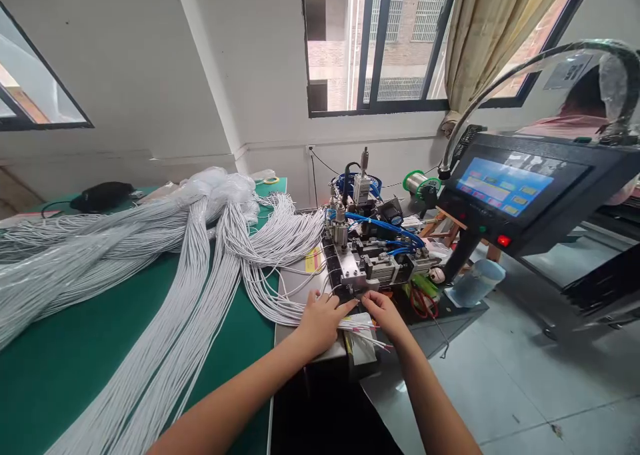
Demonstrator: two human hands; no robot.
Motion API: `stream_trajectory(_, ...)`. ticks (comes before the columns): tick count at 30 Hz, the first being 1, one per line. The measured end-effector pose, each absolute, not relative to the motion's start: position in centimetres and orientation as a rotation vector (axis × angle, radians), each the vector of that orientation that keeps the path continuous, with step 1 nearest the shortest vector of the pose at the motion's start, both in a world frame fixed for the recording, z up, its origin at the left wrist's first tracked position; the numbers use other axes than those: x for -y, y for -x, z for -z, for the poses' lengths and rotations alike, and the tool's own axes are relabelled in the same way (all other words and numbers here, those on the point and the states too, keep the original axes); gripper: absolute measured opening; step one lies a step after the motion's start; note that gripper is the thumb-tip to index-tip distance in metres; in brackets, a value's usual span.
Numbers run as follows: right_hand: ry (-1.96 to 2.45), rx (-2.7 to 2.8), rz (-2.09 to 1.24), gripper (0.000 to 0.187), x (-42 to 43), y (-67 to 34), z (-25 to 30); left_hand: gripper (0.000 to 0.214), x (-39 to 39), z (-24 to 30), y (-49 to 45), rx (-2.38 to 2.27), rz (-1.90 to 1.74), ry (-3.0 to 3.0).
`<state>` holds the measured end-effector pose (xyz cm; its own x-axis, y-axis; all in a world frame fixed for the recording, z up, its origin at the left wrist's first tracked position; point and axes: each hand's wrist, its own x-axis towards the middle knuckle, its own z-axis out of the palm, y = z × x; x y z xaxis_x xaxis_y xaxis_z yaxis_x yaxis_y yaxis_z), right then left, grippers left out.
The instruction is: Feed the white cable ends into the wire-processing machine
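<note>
My left hand (321,323) is at the front of a small benchtop machine (353,271), its index finger reaching right toward my other fingertips. My right hand (384,313) is closed in a pinch just below the machine's metal block. A thin white cable seems to run between both hands' fingertips, though most of it is hidden. Under my left palm lies a bunch of white cables (293,315); several of their ends (383,345), with reddish tips, stick out below my right hand.
Long white cable bundles (200,295) cover much of the green table (45,395) to the left. A touchscreen panel (505,185) stands at the right, near a wire spool (420,183) and a clear plastic container (477,283). Another person (575,118) is partly visible behind the panel.
</note>
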<state>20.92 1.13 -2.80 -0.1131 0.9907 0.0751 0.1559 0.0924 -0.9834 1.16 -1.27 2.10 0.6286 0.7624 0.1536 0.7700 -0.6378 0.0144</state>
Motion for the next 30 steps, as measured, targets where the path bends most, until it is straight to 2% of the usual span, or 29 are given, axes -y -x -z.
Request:
stream_trajectory(4,1.218,1.262,-1.328,0.039,-1.2,-20.7,3.1,0.066,0.9,-2.3,-1.4,1.286,0.161,2.784)
stream_trajectory(8,1.216,1.212,-1.366,0.046,-1.1,-20.5,3.3,0.063,0.7,-2.5,-1.5,1.278,0.170,2.784)
stream_trajectory(15,1.263,1.356,-1.113,0.042,1.4,-22.2,2.8,0.051,1.4,-1.3,-0.3,1.291,0.473,2.731)
stream_trajectory(23,1.332,1.507,-1.111,0.038,5.3,-24.0,-0.2,0.045,1.5,-1.0,-0.3,1.271,0.581,2.715)
stream_trajectory(30,1.329,1.548,-1.120,0.041,5.7,-23.4,-1.3,0.058,1.8,-1.4,-0.4,1.329,0.591,2.646)
